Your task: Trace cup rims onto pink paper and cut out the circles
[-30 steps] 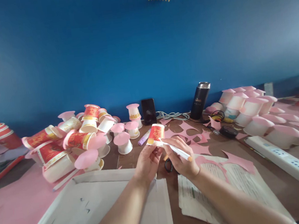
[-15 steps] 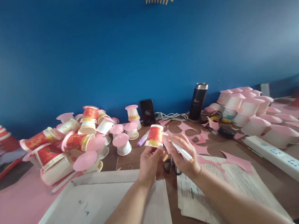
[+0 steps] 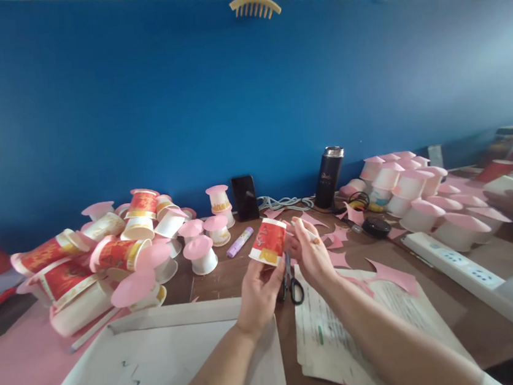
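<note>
My left hand (image 3: 259, 294) is closed around the lower part of a red paper cup (image 3: 270, 239) with a white rim and a yellow band. In my right hand (image 3: 310, 251) is a white marker (image 3: 310, 234) with an orange end, mostly hidden by the fingers. Those fingers are close beside the cup's right side; whether the marker's tip touches it I cannot tell. Black-handled scissors (image 3: 296, 290) lie on the table just below the hands. A purple glue stick (image 3: 240, 242) rests to the left of the cup.
Paper cups with pink discs (image 3: 201, 254) are piled on the left, with more (image 3: 416, 186) on the right. A black flask (image 3: 329, 178) and a phone (image 3: 245, 198) stand by the blue partition (image 3: 181, 102). A white power strip (image 3: 460, 268) lies right; a white box lid (image 3: 187, 361) lies in front.
The cup has turned, its outer side tilting more toward me. My right hand has rotated, so the marker shows less of its length. The whole view has shifted slightly.
</note>
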`<action>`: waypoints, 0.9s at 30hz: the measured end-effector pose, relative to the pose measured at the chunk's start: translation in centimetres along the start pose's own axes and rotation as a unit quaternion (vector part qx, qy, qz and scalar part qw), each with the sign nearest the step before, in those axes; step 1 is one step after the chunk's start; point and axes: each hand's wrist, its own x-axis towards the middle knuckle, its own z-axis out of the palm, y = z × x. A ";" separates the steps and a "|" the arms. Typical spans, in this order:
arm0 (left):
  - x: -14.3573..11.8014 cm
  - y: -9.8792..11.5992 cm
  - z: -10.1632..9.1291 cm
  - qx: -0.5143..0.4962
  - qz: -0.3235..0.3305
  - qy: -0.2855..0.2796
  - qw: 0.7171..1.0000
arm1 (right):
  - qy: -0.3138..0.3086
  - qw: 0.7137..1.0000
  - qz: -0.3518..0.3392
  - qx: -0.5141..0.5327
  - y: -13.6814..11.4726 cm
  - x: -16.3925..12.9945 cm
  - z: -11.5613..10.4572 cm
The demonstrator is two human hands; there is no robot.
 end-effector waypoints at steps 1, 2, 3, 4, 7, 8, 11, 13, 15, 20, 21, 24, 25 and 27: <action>-0.2 0.0 0.2 -0.003 0.000 -0.013 1.000 | -0.010 1.000 0.014 0.009 0.0 0.0 0.1; -0.4 0.0 0.4 -0.005 -0.005 -0.024 1.000 | -0.021 1.000 0.017 0.012 -0.1 -0.1 0.2; -0.5 -0.1 0.6 -0.010 -0.015 -0.032 0.999 | -0.026 1.000 0.013 0.010 -0.1 -0.2 0.3; -0.7 -0.1 0.8 -0.022 -0.028 -0.039 0.999 | -0.025 1.000 0.006 0.005 -0.2 -0.3 0.4; -0.8 -0.2 1.4 -0.124 -0.064 -0.061 0.988 | -0.019 1.000 -0.017 -0.016 -0.1 -0.5 0.6; -0.7 -0.2 1.6 -0.180 -0.073 -0.063 0.979 | -0.025 0.999 -0.026 -0.023 0.1 -0.6 0.6; -0.3 0.0 1.9 -0.345 -0.107 -0.040 0.931 | -0.058 0.996 -0.043 -0.043 0.8 -0.8 0.6; 0.0 0.3 1.7 -0.407 -0.135 -0.008 0.903 | -0.075 0.995 -0.045 -0.055 1.4 -1.0 0.7; 0.3 0.6 1.5 -0.430 -0.153 0.018 0.890 | -0.081 0.993 -0.051 -0.071 1.9 -1.3 0.7; 0.6 0.8 0.9 -0.431 -0.173 0.046 0.885 | -0.081 0.989 -0.052 -0.110 2.1 -1.6 0.7; 0.7 0.7 0.8 -0.429 -0.178 0.045 0.884 | -0.082 0.988 -0.052 -0.124 2.1 -1.6 0.6; 1.1 0.8 0.2 -0.428 -0.178 0.043 0.885 | -0.072 0.981 -0.081 -0.158 1.7 -1.5 0.3; 1.2 0.8 0.0 -0.427 -0.174 0.045 0.886 | -0.062 0.978 -0.103 -0.168 1.5 -1.5 0.2; 1.4 0.9 -0.3 -0.429 -0.165 0.057 0.886 | -0.036 0.964 -0.173 -0.197 1.0 -1.7 -0.2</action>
